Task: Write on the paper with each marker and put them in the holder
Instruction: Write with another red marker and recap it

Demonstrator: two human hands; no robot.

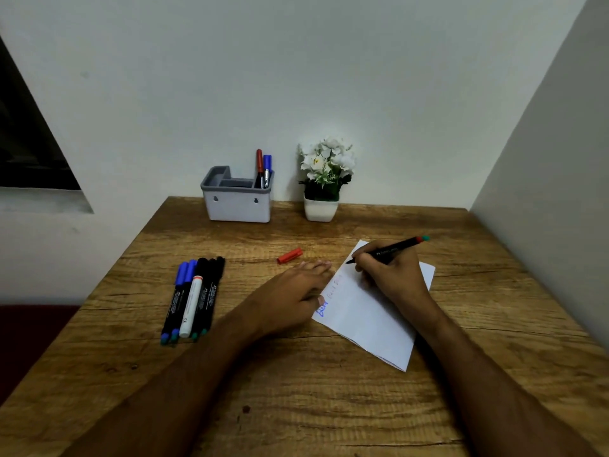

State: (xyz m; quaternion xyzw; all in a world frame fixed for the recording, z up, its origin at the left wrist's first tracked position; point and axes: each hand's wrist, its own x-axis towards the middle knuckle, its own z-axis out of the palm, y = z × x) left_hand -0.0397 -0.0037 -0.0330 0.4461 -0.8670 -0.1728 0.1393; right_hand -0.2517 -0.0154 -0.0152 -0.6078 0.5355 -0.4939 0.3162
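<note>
Step in hand: writing on the paper with the uncapped red marker.

Grip state: the right hand holds the marker in a writing pinch, fingers curled round the barrel near the tip; the tip meets the sheet at its far left corner; the barrel slants up and to the right. The left hand lies flat, fingers extended, on the surface at the sheet's left edge; the thumb appears to press the edge just beside the blue writing.

Location of items: the paper lies at an angle on the right half of the surface; the red cap lies loose on the wood, just beyond the left fingertips; the holder stands at the far edge against the wall, with a red marker and a blue marker upright in its right compartment; a row of unused markers lies side by side to the left, well apart from the paper; a potted plant stands to the right of the holder.

Procedure, as judged: keep the left hand pressing so the sheet does not slide under the strokes; write with light pressure, since the tip sits close to the sheet's edge and may run onto the wood; on finishing, take the cap with the left hand, seat it fully, then stand the marker in the holder beside the other two; repeat for the remaining row.
</note>
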